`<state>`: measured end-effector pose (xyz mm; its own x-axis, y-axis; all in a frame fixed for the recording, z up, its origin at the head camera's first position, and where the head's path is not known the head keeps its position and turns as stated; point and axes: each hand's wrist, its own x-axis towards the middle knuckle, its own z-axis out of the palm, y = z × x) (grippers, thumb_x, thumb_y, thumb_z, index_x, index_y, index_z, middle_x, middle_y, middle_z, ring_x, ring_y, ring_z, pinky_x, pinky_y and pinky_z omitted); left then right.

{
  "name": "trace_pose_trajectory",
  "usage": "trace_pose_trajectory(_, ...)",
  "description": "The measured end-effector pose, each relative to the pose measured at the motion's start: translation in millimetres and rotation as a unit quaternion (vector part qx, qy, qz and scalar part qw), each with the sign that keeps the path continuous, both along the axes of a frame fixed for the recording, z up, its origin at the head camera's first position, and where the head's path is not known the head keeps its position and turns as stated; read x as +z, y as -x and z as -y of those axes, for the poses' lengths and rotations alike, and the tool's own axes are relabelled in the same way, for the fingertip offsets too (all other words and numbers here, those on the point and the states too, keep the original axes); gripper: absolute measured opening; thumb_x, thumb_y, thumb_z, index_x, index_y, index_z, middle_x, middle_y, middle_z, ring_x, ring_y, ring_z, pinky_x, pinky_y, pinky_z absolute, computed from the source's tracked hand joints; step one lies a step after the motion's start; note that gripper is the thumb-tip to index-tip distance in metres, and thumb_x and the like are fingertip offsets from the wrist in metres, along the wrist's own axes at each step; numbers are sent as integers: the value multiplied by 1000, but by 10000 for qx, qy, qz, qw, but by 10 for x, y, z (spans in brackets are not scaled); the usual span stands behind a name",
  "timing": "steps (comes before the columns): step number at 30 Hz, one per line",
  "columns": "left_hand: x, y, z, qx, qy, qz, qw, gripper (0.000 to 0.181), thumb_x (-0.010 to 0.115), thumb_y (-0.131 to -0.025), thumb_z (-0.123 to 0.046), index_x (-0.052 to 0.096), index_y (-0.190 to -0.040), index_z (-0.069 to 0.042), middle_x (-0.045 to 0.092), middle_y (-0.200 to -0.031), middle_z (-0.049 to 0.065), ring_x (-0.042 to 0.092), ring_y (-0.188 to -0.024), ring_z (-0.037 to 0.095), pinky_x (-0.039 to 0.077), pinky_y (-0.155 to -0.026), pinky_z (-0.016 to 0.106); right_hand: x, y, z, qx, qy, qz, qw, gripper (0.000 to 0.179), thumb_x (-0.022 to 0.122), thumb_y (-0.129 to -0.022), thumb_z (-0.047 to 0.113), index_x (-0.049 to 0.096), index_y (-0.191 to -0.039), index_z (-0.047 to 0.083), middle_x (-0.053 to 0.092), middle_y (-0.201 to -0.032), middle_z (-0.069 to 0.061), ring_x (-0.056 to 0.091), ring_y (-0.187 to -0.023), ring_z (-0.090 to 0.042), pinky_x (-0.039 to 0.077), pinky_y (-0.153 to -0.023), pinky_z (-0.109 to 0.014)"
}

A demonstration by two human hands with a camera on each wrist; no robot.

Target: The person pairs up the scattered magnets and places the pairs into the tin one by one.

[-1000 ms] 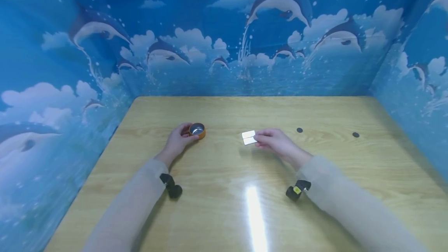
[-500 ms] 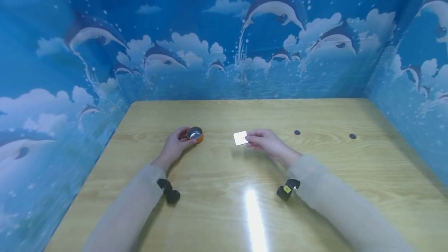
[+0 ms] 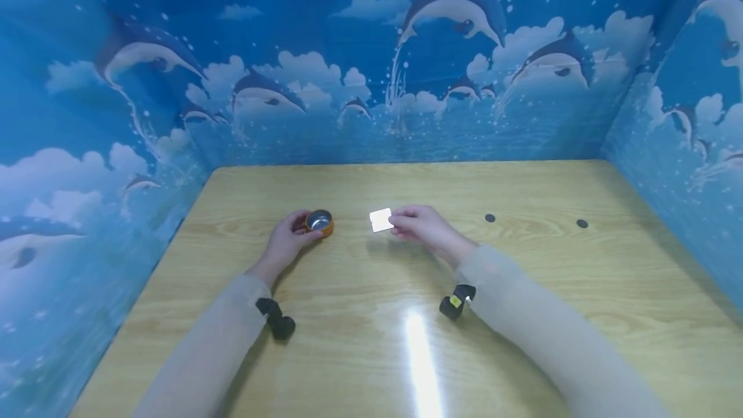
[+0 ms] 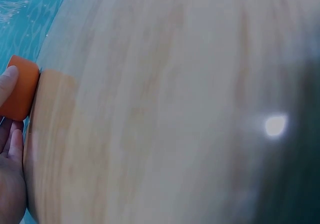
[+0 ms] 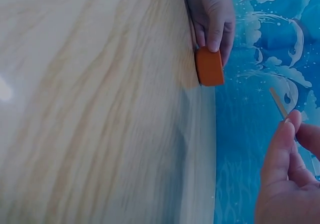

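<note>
On the left half of the table, my left hand (image 3: 286,239) grips a small round orange bowl (image 3: 327,231) with a shiny metal inside. Its thumb lies against the near side of the bowl, which stands upright on the wood. To the right of the bowl, my right hand (image 3: 428,229) pinches a bright white, flat square piece (image 3: 380,220) by its right edge, held just above the table. The right wrist view shows this piece edge-on as a thin tan strip (image 5: 278,102). Bowl and piece are apart. Only part of the orange bowl (image 4: 24,89) shows in the left wrist view.
Two flat black discs (image 3: 490,218) lie on the wooden table (image 3: 360,328) to the right of my right hand. A blue curtain (image 3: 371,128) with dolphins closes off the back and sides. Each wrist bears a black camera (image 3: 281,326).
My right hand has moved left with the white piece, closer to the bowl. The left hand keeps its grip on the bowl. The head view has shifted slightly.
</note>
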<state>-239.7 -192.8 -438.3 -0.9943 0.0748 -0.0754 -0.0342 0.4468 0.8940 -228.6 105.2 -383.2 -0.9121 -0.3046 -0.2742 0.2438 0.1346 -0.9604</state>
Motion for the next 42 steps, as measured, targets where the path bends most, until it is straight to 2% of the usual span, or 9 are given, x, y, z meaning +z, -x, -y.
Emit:
trace_pose_trajectory(6, -5, 7, 0, -46, 65, -12, 10000, 69, 72, -81, -28, 40, -138, -5, 46, -134, 17, 46, -121, 28, 39, -101, 38, 11, 51, 140, 26, 151, -137, 9998, 32, 56, -92, 7, 54, -118, -11, 61, -94, -8, 61, -78, -8, 52, -79, -23)
trace_pose_trajectory(15, 8, 19, -44, -41, 79, -3, 10000, 72, 74, -79, -30, 41, -138, -7, 46, -135, 16, 46, -121, 28, 38, -102, 38, 21, 128, 320, -9, 209, -143, 9997, 31, 57, -92, 6, 55, -117, -11, 62, -97, -10, 62, -77, -7, 52, -80, -24)
trace_pose_trajectory(18, 14, 22, -54, -55, 73, -8, 10000, 71, 73, -79, -29, 41, -138, -7, 45, -136, 16, 46, -121, 28, 39, -101, 38, 15, 171, 388, 9, 264, -101, 9996, 30, 57, -92, 5, 55, -117, -11, 62, -94, -10, 61, -75, -7, 52, -80, -24)
trace_pose_trajectory(25, 8, 14, -38, -11, 39, -53, 10000, 71, 73, -79, -27, 40, -139, -5, 45, -136, 17, 45, -121, 29, 38, -102, 38, 6, 251, 572, 98, 248, -101, 9996, 26, 58, -91, 4, 57, -113, -11, 64, -90, -10, 61, -71, -7, 50, -88, -34)
trace_pose_trajectory(32, 14, 13, -18, 43, 31, -52, 10000, 71, 74, -79, -26, 41, -138, -4, 45, -135, 19, 46, -121, 30, 39, -101, 39, 33, 287, 650, 158, 84, -52, 9998, 26, 59, -91, 6, 59, -112, -9, 65, -97, -15, 61, -72, -8, 53, -76, -23)
trace_pose_trajectory(38, 6, 11, -24, 35, 54, -39, 10000, 72, 74, -78, -30, 41, -138, -7, 46, -135, 17, 46, -121, 29, 38, -102, 39, 21, 326, 701, 137, 18, -30, 9999, 27, 57, -92, 7, 58, -114, -9, 64, -99, -16, 61, -75, -10, 50, -87, -33)
trace_pose_trajectory(42, 3, 6, -22, 40, 40, -22, 10000, 70, 74, -80, -29, 42, -138, -6, 46, -135, 17, 46, -121, 29, 38, -102, 39, -5, 357, 753, 154, 36, -73, 9998, 29, 57, -92, 7, 57, -116, -9, 65, -100, -17, 61, -75, -10, 49, -90, -35)
